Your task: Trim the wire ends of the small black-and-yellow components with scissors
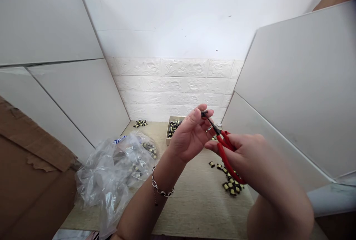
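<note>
My left hand (190,134) is raised above the table, pinching a small black part (204,114) between thumb and fingertips. The fingers hide most of that part. My right hand (232,151) is wrapped round red-handled scissors (229,166). Their narrow dark blades point up and left, with the tips at the black part; whether the blades are closed cannot be made out. Below my right hand lies a loose pile of small black-and-yellow coil-like pieces (232,186). Behind my left hand stands a shallow box (168,132) filled with similar pieces, partly covered by the hand.
On the left a crumpled clear plastic bag (105,177) holds more such pieces. A small cluster of pieces (140,123) sits at the back left of the table (194,210). White panels (294,84) enclose both sides, and cardboard (33,180) stands at far left.
</note>
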Demonstrator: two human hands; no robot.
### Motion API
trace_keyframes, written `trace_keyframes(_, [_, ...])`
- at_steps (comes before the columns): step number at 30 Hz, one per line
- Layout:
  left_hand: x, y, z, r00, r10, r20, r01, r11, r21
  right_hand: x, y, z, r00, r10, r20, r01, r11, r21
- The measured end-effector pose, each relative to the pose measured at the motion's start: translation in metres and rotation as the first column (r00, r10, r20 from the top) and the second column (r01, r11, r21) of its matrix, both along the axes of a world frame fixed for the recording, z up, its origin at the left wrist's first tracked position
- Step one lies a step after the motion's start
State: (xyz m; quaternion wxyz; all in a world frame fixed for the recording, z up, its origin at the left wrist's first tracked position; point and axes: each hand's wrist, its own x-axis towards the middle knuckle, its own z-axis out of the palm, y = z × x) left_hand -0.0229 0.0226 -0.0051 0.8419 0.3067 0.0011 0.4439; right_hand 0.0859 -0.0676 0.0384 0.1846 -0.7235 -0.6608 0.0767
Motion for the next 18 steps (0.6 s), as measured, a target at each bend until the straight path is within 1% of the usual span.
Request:
trace_keyframes(3, [0.0,-0.001,0.0,1.0,-0.009,0.008,0.009,1.0,0.011,0.0,-0.001,0.0,1.0,-0.015,0.005,0.015,1.0,-0.006])
trace_keyframes(8, [0.0,-0.001,0.0,1.0,0.001,0.007,-0.001,1.0,0.029,0.004,0.003,-0.013,0.999,0.001,0.054,-0.006,0.996,0.094])
trace_keyframes(11, [0.001,-0.001,0.001,0.999,0.04,0.004,-0.04,0.997,0.071,0.006,0.005,-0.019,0.998,0.01,0.06,-0.015,0.996,0.091])
trace_keyframes(14, [0.002,-0.002,0.001,0.998,0.055,0.011,-0.056,0.994,0.091,0.006,0.005,-0.02,0.998,0.0,0.058,-0.005,0.996,0.086])
trace_keyframes(18, [0.002,-0.001,0.0,0.999,0.039,0.033,-0.042,0.995,0.085,0.007,0.003,-0.019,0.998,-0.005,0.067,-0.002,0.995,0.101])
